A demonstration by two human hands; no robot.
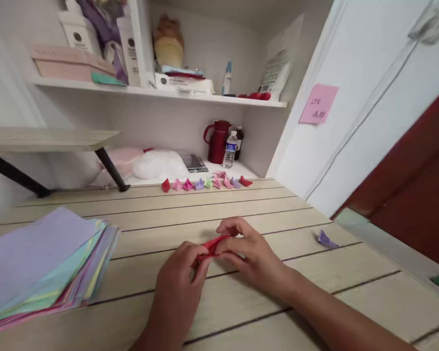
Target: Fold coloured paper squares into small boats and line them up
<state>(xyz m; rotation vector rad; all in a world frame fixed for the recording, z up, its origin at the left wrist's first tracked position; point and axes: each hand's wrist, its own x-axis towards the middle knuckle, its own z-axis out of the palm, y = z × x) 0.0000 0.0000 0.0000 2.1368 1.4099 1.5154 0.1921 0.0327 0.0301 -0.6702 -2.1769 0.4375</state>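
Observation:
Both of my hands meet over the middle of the wooden table [241, 204]. My left hand [179, 280] and my right hand [247, 251] pinch a small piece of red folded paper [212, 245] between their fingertips, just above the tabletop. Fingers of both hands are closed on it. A row of several small folded paper pieces [205, 184], red, pink, purple and green, stands along the far edge of the table. A stack of coloured paper sheets [44, 263] lies at my left.
A small purple folded piece [326, 239] lies alone at the right. On the lower shelf stand a dark red jug [218, 141] and a water bottle [230, 149]. A pink sticky note [318, 104] hangs on the white door. A raised wooden board [47, 139] juts out at left.

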